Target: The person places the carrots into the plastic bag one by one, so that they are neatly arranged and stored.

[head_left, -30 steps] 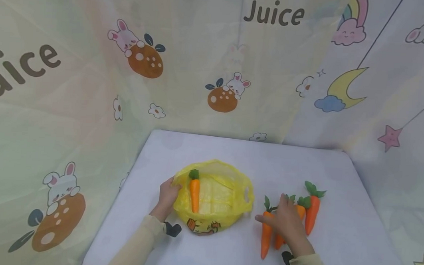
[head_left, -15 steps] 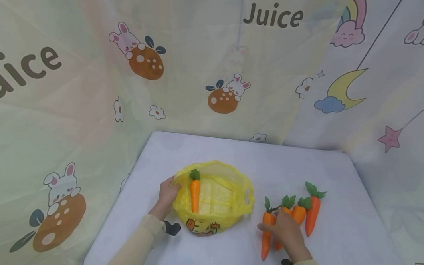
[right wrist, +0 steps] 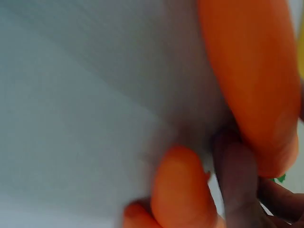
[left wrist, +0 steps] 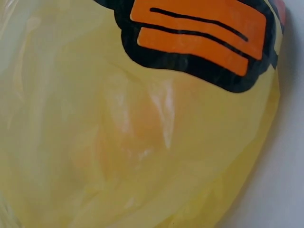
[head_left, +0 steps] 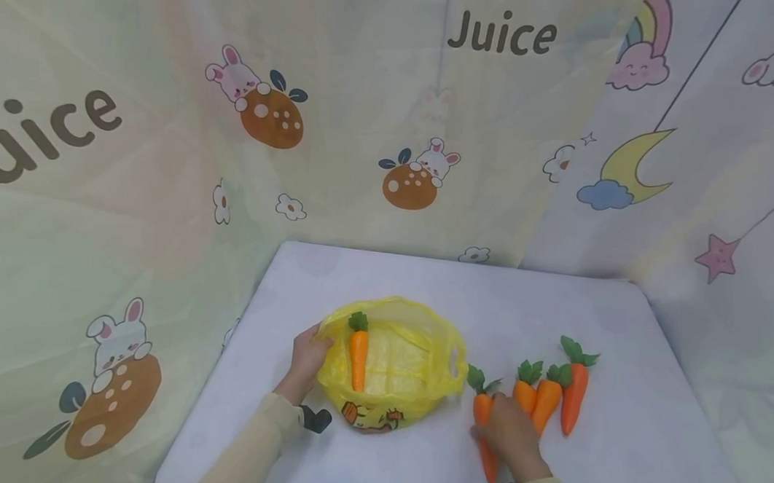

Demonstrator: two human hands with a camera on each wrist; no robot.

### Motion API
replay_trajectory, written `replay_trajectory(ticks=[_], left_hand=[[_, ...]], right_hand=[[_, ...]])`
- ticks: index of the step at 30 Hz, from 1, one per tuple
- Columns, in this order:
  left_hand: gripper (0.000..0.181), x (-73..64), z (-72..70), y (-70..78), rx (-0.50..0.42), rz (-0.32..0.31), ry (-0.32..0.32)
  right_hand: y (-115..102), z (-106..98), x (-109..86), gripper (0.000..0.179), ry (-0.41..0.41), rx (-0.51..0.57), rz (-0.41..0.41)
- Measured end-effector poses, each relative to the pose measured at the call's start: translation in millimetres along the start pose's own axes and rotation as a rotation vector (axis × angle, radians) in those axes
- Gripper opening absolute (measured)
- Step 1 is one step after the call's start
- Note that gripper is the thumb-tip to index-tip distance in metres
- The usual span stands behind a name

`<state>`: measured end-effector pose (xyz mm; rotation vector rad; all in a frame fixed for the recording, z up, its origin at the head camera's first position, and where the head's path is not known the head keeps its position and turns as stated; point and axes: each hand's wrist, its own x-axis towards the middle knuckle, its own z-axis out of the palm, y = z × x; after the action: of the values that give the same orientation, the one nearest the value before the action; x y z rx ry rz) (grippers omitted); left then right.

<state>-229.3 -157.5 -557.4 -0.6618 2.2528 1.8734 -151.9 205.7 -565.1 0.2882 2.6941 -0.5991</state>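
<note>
A yellow plastic bag (head_left: 378, 409) lies with its mouth spread, one orange carrot (head_left: 358, 360) with a green top inside. My left hand (head_left: 307, 358) grips the bag's left rim; the left wrist view shows only the bag's side (left wrist: 142, 123) with an orange print. To the right of the bag, my right hand (head_left: 508, 432) pinches the leftmost loose carrot (head_left: 488, 462) near its leafy end, thumb on one side and fingers on the other. In the right wrist view that carrot (right wrist: 256, 80) lies against the fingers (right wrist: 237, 180).
Right of my right hand lie three more carrots: one partly hidden carrot (head_left: 525, 398), a middle carrot (head_left: 546, 403) and a redder carrot (head_left: 574, 401). All rest on a white table (head_left: 638, 459). A printed curtain (head_left: 341, 122) hangs behind and beside it.
My right hand has moved left and down from above the carrots to the leftmost one, which now tilts. The left hand keeps its hold on the bag.
</note>
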Motion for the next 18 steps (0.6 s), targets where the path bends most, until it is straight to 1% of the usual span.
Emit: replay_trajectory(ticks=[2,5,7,10,13,18], left_hand=[[0.056,-0.4,-0.2,-0.3,0.000,0.006,0.002],[0.055,-0.9,0.0,-0.5,-0.001,0.012,0.005],[0.055,-0.8,0.3,-0.5,-0.002,0.015,0.007],[0.055,-0.8,0.9,-0.4,0.000,0.018,0.005],[0.055,-0.9,1.8,-0.8,0.002,0.018,0.001],[0.055,-0.6,3.2,-1.9,0.002,0.021,-0.005]], right_hand=[[1,2,1.0,0.070,-0.007,0.001,0.004],[3,-2,-0.2,0.075,-0.032,0.038,0.008],[3,-9,-3.0,0.080,-0.057,0.077,0.009],[4,-22,-8.9,0.084,-0.102,0.148,-0.001],[4,-37,-13.6,0.083,-0.118,0.205,-0.042],[-2,-57,-19.1,0.082,-0.122,0.342,-0.115]])
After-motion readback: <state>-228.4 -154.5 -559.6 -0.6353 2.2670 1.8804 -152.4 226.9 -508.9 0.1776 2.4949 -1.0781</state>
